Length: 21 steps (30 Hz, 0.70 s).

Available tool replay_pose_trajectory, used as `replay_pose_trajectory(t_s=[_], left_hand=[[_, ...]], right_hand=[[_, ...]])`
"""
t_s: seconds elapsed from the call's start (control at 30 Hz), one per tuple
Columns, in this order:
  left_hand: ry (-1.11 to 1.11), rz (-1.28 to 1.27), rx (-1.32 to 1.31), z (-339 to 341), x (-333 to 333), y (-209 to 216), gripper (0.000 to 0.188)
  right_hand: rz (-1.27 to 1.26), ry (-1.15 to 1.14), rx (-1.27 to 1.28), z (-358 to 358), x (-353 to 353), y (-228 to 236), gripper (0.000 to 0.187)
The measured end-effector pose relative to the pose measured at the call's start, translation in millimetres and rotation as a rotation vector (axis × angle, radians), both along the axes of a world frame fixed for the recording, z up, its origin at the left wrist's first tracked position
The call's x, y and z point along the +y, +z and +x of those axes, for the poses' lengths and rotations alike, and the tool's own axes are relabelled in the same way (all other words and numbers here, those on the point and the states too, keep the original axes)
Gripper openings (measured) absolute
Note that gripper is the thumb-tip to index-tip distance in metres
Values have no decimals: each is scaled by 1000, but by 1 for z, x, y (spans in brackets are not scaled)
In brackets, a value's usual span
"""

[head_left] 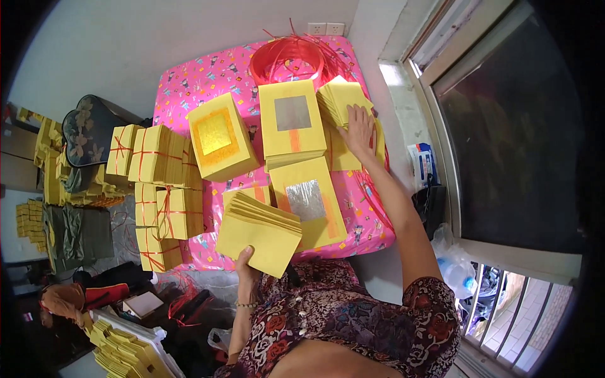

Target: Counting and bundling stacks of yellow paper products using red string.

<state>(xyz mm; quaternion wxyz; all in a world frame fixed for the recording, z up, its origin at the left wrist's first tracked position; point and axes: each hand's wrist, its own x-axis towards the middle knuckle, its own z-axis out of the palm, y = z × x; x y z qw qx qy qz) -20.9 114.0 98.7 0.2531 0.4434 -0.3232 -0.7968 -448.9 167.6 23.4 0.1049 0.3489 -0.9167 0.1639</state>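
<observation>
My left hand (pixel 247 263) grips a folded, fanned sheaf of yellow paper (pixel 257 234) by its near edge, thumb on top and fingers hidden beneath. At the far right of the table my right hand (pixel 359 132) lies with fingers stretched over another fanned bundle of yellow paper (pixel 340 97). Between the hands are a stack with a grey foil square (pixel 277 140) and, nearer, a sheet stack with a shiny silver square (pixel 328 223). To their left stands a thick yellow block (pixel 236 148) with a gold foil square on an orange patch.
Red-tied yellow bundles (pixel 148 157) are piled at the table's left edge. A coil of red plastic strapping (pixel 257 66) sits at the back of the pink patterned tablecloth (pixel 183 82). A window (pixel 504 126) is at right; more yellow paper (pixel 120 346) lies lower left.
</observation>
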Motion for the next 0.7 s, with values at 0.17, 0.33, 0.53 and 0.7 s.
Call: replay_pose_trajectory(t_s=[0.17, 0.33, 0.53, 0.7], left_hand=[[-30, 32, -5, -7, 9, -8, 67], [-32, 60, -58, -8, 16, -6, 68], [-32, 57, -77, -10, 18, -11, 68], [-35, 39, -75, -4, 19, -17, 68]], right_hand=[[-105, 65, 43, -19, 3, -7, 51], [-245, 135, 86, -34, 18, 13, 43], [-119, 66, -131, -46, 30, 46, 38], [-283, 159, 176, -64, 27, 52, 39]])
